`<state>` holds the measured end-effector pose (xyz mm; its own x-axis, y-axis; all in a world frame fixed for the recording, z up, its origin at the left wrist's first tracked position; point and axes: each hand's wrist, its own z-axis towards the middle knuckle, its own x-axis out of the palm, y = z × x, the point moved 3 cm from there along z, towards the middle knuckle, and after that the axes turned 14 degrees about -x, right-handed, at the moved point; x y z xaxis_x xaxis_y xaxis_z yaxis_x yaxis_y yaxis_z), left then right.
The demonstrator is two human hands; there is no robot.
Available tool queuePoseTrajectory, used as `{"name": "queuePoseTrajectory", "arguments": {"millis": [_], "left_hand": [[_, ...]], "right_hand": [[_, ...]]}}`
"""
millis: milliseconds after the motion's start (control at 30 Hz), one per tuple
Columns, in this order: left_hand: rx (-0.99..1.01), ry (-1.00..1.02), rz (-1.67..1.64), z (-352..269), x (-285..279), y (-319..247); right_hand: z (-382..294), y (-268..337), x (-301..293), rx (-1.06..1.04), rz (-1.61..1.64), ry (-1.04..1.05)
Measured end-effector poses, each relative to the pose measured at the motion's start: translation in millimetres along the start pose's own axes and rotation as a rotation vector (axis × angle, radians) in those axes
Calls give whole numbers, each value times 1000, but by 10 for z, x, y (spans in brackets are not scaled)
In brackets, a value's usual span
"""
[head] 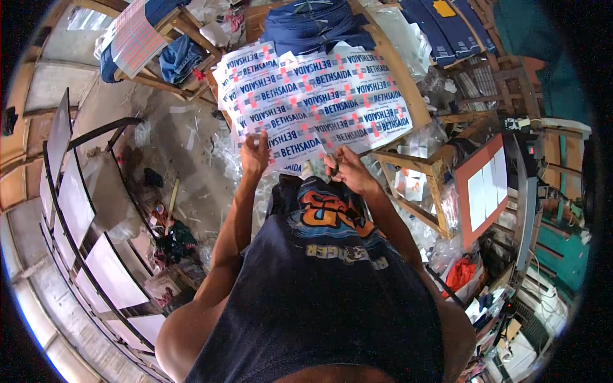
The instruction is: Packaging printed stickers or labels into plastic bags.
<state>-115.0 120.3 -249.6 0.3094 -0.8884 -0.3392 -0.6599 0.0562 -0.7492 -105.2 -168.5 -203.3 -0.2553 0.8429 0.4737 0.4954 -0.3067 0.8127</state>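
Note:
Printed white sheets (pixel 311 100) with repeated blue lettering and red marks lie spread over a wooden table before me. My left hand (pixel 255 152) pinches the near left edge of a sheet between thumb and fingers. At the near edge, right of the middle, my right hand (pixel 348 168) has curled fingers around a small dark tool, perhaps scissors or a cutter, beside a sheet's edge. Behind the sheets sits a tied stack of dark blue fabric (pixel 311 26).
A brown board (pixel 407 81) borders the sheets on the right. Wooden stands (pixel 438 191) flank the table. Plastic scraps litter the floor (pixel 187 143). At left stands a black metal rack (pixel 86 258) with pale panels; at right, a reddish board (pixel 463 206) holds white strips.

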Motion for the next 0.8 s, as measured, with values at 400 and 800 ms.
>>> {"name": "queuePoseTrajectory", "arguments": {"millis": [400,800], "left_hand": [[48,-19,22,10,15,40],[-27,41,-84,-28,54,17]], "right_hand": [[137,-86,42,50,146,-74],[143,-153,12,13,97,-100]]}}
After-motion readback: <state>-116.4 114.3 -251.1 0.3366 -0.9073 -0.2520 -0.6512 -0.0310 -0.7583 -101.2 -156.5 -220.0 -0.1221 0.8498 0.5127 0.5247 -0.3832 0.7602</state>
